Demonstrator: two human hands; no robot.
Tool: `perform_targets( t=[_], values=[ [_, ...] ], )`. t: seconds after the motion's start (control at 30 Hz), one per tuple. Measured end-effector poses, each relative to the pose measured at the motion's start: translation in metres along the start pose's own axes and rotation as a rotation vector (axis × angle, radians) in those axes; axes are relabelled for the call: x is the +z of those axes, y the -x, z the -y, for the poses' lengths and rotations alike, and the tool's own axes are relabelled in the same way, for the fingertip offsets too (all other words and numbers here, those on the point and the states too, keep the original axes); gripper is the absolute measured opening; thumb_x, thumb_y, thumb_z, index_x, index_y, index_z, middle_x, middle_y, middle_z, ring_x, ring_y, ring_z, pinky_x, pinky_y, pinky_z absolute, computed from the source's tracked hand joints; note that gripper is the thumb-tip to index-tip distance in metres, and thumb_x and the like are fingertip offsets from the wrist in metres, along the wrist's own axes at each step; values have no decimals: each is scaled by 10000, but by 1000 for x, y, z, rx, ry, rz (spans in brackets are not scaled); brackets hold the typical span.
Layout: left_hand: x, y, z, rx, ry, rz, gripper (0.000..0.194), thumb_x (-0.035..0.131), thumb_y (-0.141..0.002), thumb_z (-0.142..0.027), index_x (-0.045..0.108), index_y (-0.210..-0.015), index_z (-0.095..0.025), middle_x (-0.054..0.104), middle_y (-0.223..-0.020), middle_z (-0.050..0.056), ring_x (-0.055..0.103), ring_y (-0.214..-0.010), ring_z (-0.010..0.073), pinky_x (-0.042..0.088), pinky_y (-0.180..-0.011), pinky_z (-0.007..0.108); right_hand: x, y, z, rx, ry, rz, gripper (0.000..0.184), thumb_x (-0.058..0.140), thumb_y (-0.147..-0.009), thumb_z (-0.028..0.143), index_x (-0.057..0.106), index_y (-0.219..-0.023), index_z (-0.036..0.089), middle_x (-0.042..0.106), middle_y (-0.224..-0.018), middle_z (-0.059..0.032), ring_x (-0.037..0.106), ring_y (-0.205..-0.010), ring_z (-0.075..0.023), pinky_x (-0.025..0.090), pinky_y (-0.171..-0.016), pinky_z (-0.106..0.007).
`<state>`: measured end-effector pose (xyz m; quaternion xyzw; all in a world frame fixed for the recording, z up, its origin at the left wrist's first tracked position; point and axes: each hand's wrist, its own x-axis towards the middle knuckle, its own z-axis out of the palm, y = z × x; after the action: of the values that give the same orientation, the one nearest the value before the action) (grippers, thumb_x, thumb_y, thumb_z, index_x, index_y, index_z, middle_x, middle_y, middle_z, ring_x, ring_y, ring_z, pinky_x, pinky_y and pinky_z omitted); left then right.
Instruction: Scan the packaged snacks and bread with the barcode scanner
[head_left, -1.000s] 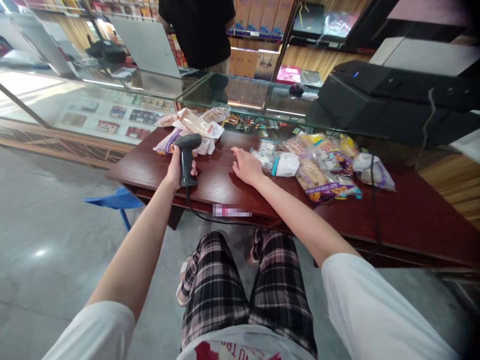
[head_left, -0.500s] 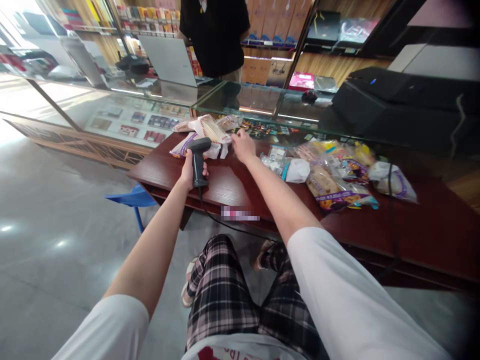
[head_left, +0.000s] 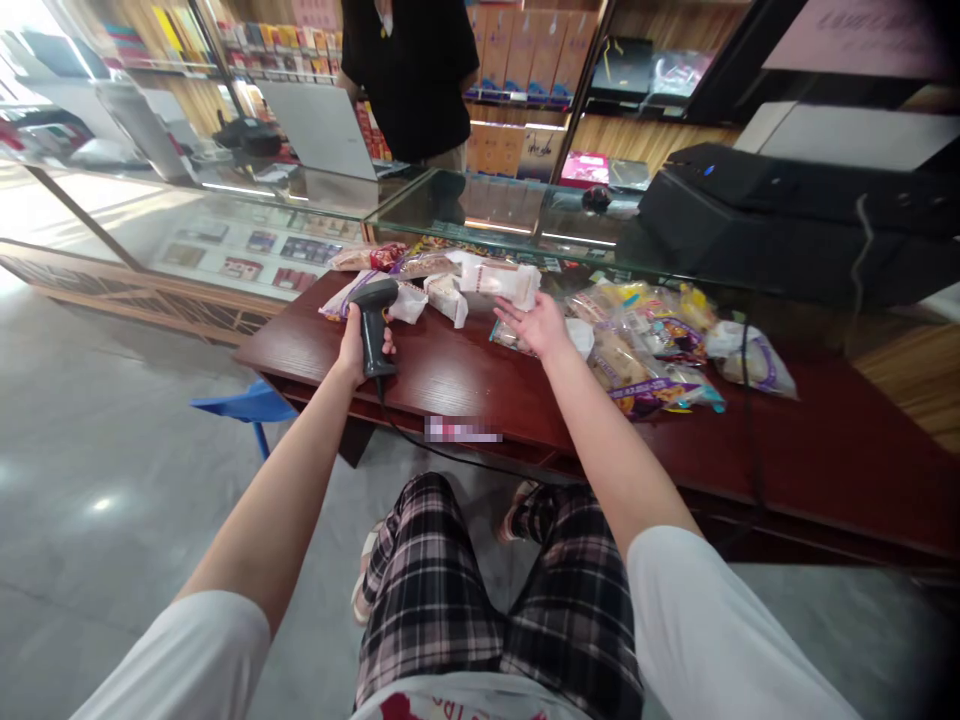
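Observation:
My left hand [head_left: 351, 345] is wrapped around the handle of a dark barcode scanner [head_left: 373, 335], held above the left part of the dark red table. The scanner's head points away from me. My right hand [head_left: 544, 325] grips the right end of a white, wrapped snack packet [head_left: 491, 277], its fingers stretched along the lower edge and partly spread. Left of that packet lie a smaller white packet [head_left: 448, 299], a red-and-clear packet [head_left: 369, 257] and a white-and-purple packet [head_left: 339, 297] partly behind the scanner.
Several plastic-wrapped snacks, including a purple-edged bag [head_left: 637, 395], are heaped on the table [head_left: 465, 385] at right. The scanner's cable [head_left: 420, 440] hangs over the front edge. Behind are a glass counter [head_left: 300, 215], a laptop [head_left: 319, 125] and a person in black [head_left: 409, 80]. A blue stool [head_left: 244, 403] stands left.
My right hand has moved right, carrying the white snack packet from the left pile and turning it level. Other packets under it now show. My left hand still holds the scanner; the view shifted slightly.

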<state>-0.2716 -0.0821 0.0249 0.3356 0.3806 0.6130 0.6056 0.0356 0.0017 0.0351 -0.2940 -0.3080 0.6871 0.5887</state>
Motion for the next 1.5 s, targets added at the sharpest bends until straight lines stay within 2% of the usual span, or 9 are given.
perform_targets(
  t=[0.13,0.2,0.33,0.53,0.67,0.83,1.13,1.37,1.5],
  values=[
    [0,0,-1,-19,-17,-3,716,278,-886,-750,614,-865,-119,545,-517,2,462,-355,95,483,-461,251,-26,17,14,12,-66,-104,144,436,-929,305,541,-942,207,721,-770,-27,714,-704,-187,602,-829,-432],
    [0,0,-1,-22,-38,2,717,279,-882,-756,613,-871,-120,546,-523,1,465,-358,95,482,-464,248,-32,23,15,8,-51,-101,147,479,-921,331,557,-930,206,714,-721,-15,695,-639,-178,610,-799,-411],
    [0,3,-1,-13,-65,36,706,268,-884,-754,599,-866,-130,544,-525,-1,462,-355,96,482,-465,248,-31,26,7,19,-38,-16,148,525,-895,343,566,-927,204,735,-787,-23,705,-695,-185,609,-784,-391],
    [4,12,-3,-48,-130,147,696,236,-898,-736,608,-847,-150,540,-509,15,455,-332,111,478,-433,261,-26,22,1,-135,-110,-163,67,483,-860,215,531,-817,234,667,-718,54,653,-665,-107,578,-685,-222],
    [8,13,-4,-91,-145,175,692,202,-927,-689,634,-864,-152,531,-504,25,456,-327,121,503,-450,282,-28,25,-1,-203,-104,-137,62,496,-818,200,508,-772,239,627,-695,60,639,-671,-113,596,-802,-291],
    [25,26,4,-175,-107,195,677,294,-898,-718,648,-889,-141,532,-511,22,464,-329,129,510,-451,302,-31,22,-4,-226,-3,-117,69,525,-806,246,474,-759,249,600,-716,58,633,-709,-128,590,-870,-347],
    [86,52,41,-204,-19,296,689,261,-894,-739,620,-856,-152,511,-520,3,424,-328,104,502,-460,291,-32,24,-4,-185,56,-3,155,592,-826,266,450,-772,241,584,-712,73,571,-601,-88,558,-648,-219],
    [85,56,46,-128,29,237,706,248,-879,-762,618,-878,-160,505,-529,-10,403,-328,91,508,-475,284,-27,26,-3,-139,67,-22,179,591,-856,319,431,-814,249,633,-786,55,595,-635,-110,573,-710,-296],
    [83,57,48,-86,-18,283,703,243,-892,-749,614,-901,-151,520,-534,-7,426,-339,96,502,-483,279,-27,27,-1,-132,25,-30,212,598,-852,320,402,-812,251,628,-782,56,635,-662,-122,579,-788,-355]
  ],
)
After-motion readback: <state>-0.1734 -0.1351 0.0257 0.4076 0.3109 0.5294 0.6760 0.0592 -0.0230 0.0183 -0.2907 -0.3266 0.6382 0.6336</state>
